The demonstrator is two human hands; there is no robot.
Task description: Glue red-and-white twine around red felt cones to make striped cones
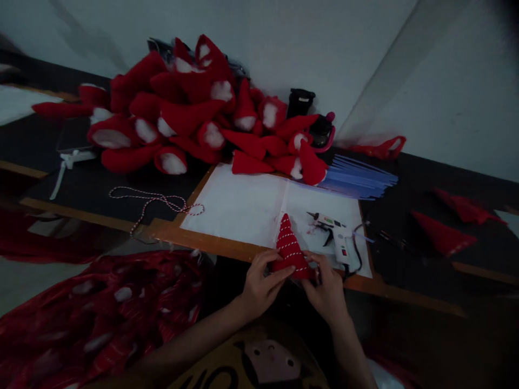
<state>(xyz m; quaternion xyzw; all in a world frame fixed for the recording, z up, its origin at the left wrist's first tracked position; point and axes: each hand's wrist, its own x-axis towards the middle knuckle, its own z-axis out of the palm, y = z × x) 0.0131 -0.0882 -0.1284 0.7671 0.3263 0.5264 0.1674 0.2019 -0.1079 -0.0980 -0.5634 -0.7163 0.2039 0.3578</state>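
L hand (261, 281) and R hand (326, 286) are pinching opp. sides of a red cone (288, 248) near its base, fingers partly curled, tip pointing up & away; R fingertips are partly hidden, so their exact contact is hard to tell. The cone is sitting between the hands at the near edge of a white sheet (235, 208), w/ striped cord winding round it; its underside is hidden. Just R of the grip, a glue gun (338, 237) is lying on the sheet, its cable running into shadow. Beyond the grip, a pile of red cones (186, 113) w/ white stuffing is spreading, overlapping too much to count, w/ blue strips (357, 178) lying R of it. Left of the grip, loose cord (152, 199) is looping on the dark table (162, 183). Nearer & left, a clear bag (109, 319) of red pcs is running out of view, contents blurry. Far R, red pcs (444, 235) are lying in dim light.
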